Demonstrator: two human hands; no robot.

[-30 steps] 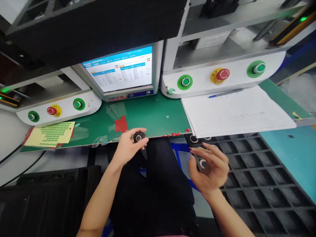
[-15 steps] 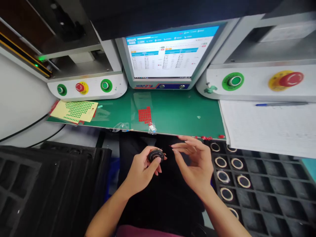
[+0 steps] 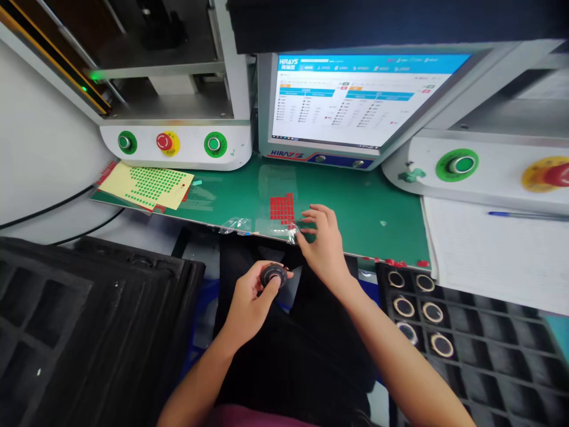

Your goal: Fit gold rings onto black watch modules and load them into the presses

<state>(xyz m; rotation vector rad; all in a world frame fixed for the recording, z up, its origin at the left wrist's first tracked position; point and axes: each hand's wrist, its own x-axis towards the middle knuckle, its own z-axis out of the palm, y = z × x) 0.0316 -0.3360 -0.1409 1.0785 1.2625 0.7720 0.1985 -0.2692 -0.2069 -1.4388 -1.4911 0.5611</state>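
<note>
My left hand (image 3: 251, 299) is closed around a small round black part (image 3: 273, 274), thumb across its face, above my lap and just short of the bench edge. My right hand (image 3: 323, 246) reaches over that edge, fingers bent and apart. Its fingertips are beside a sheet of small red stickers (image 3: 281, 208) on clear film. Whether they touch the film's crumpled near corner (image 3: 292, 235) I cannot tell. No object shows in the right hand.
On the green bench top (image 3: 355, 207), a yellow sheet of green dots (image 3: 153, 185) lies left. Papers (image 3: 498, 249) with a blue pen (image 3: 528, 216) lie right. A black tray (image 3: 471, 314) holds several ringed round parts. Black trays (image 3: 89, 320) are stacked left. A screen (image 3: 355, 107) stands behind.
My right hand has moved forward and left, from above my lap to the sticker sheet. My left hand keeps hold of the round part. The camera view has turned.
</note>
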